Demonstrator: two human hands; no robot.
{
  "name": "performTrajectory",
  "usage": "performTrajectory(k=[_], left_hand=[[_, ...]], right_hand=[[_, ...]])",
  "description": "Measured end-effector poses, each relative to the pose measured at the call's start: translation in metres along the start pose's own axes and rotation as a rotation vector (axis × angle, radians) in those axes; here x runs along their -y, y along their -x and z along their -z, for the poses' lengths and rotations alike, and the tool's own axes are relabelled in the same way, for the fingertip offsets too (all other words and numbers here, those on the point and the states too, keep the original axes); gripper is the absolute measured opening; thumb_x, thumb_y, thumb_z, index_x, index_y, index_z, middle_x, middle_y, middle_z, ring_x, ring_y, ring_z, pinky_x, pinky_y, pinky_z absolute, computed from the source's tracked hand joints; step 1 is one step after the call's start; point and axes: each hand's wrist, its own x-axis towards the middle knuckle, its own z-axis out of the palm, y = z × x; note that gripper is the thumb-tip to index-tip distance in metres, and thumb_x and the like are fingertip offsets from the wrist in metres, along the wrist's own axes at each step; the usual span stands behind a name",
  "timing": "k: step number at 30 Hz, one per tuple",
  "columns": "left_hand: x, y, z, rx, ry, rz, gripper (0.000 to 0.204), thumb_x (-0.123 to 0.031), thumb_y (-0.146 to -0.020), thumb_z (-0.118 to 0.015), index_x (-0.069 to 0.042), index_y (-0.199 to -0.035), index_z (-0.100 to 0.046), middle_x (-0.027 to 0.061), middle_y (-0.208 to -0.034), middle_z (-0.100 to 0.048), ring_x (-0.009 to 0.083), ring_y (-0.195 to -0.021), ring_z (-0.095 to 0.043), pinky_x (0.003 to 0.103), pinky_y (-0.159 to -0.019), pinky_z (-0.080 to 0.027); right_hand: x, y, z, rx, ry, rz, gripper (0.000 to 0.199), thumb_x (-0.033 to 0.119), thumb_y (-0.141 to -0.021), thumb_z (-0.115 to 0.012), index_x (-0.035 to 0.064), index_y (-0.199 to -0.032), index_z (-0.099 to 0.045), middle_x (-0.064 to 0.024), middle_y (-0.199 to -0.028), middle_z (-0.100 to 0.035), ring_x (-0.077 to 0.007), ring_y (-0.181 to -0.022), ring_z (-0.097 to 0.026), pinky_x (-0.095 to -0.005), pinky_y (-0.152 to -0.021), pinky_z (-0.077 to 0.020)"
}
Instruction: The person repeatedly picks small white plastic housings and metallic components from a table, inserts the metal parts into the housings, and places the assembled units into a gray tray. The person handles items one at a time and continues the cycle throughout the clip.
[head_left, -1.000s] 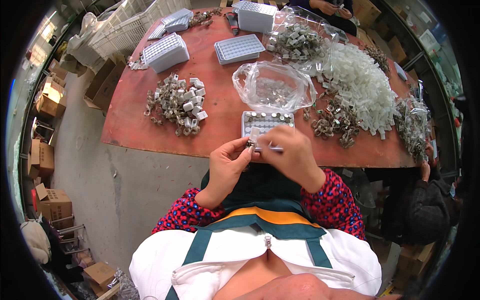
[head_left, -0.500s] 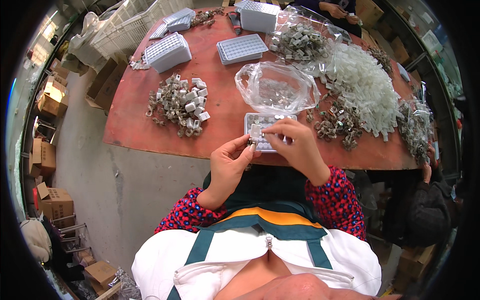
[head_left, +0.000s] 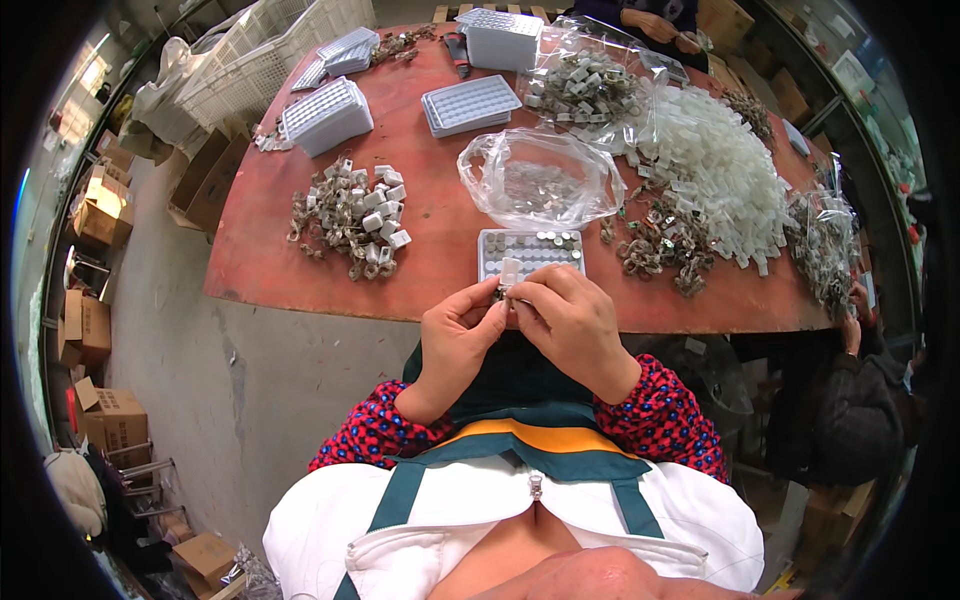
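A small white plastic case (head_left: 510, 270) stands up between my two hands, just in front of a pale compartment tray (head_left: 482, 262). My left hand (head_left: 458, 342) pinches its lower end between thumb and fingers. From the other side, my right hand (head_left: 572, 325) closes its fingertips on the same lower end. Whatever small part lies between those fingertips is hidden. Several shiny round discs, like button cells (head_left: 560, 238), sit in the far rows of the tray. The tray's near side is covered by my hands.
An open clear plastic bag (head_left: 470, 175) lies beyond the tray. Left of it is a pile of white cases with wired parts (head_left: 350, 215); to the right spreads a heap of translucent plastic pieces (head_left: 715, 170). Stacked trays (head_left: 325, 115) stand farther back. Other people's hands (head_left: 655, 25) work at the far edge.
My right hand has come down and left, from beside the case's upper part to its lower end, meeting my left fingertips. The view has shifted slightly.
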Motion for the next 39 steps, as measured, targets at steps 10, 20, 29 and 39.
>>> performTrajectory(k=[10, 20, 29, 39], left_hand=[[-0.002, -0.006, 0.002, -0.018, -0.009, 0.13, 0.031, -0.005, -0.096, -0.067, 0.009, -0.124, -0.063, 0.0132, -0.108, -0.072, 0.0158, -0.091, -0.071, 0.028, -0.083, -0.059], [-0.009, -0.001, -0.004, 0.114, 0.042, 0.025, 0.038, -0.007, -0.097, -0.066, 0.009, -0.13, -0.058, 0.0149, -0.114, -0.07, 0.018, -0.097, -0.07, 0.029, -0.087, -0.058], [-0.007, 0.002, -0.002, 0.154, 0.037, -0.191, 0.036, -0.009, -0.092, -0.074, 0.004, -0.122, -0.061, 0.0085, -0.106, -0.07, 0.0114, -0.093, -0.066, 0.025, -0.083, -0.055], [0.006, 0.005, -0.005, 0.071, -0.001, -0.167, 0.031, -0.014, -0.095, -0.072, 0.003, -0.119, -0.062, 0.0074, -0.103, -0.07, 0.0106, -0.093, -0.066, 0.024, -0.081, -0.055]], right_hand=[[-0.027, -0.021, 0.001, 0.18, -0.65, -0.556, 0.022, 0.011, -0.089, -0.071, -0.0019, -0.108, -0.07, -0.0026, -0.085, -0.066, -0.0096, -0.075, -0.06, -0.0249, -0.065, -0.0477], [-0.009, -0.01, 0.008, -0.183, 0.014, 0.138, 0.02, 0.003, -0.074, -0.08, 0.0051, -0.093, -0.073, -0.0063, -0.083, -0.069, -0.0212, -0.072, -0.067, -0.032, -0.063, -0.0519], [0.0, 0.006, 0.013, -0.077, -0.265, 0.116, 0.025, 0.007, -0.079, -0.078, 0.01, -0.103, -0.074, -0.0035, -0.096, -0.069, -0.0228, -0.083, -0.067, -0.0348, -0.069, -0.0538], [0.002, 0.008, 0.011, -0.085, -0.027, 0.21, 0.024, 0.01, -0.077, -0.08, 0.0088, -0.1, -0.072, -0.0006, -0.093, -0.068, -0.0218, -0.081, -0.067, -0.0351, -0.07, -0.0527]])
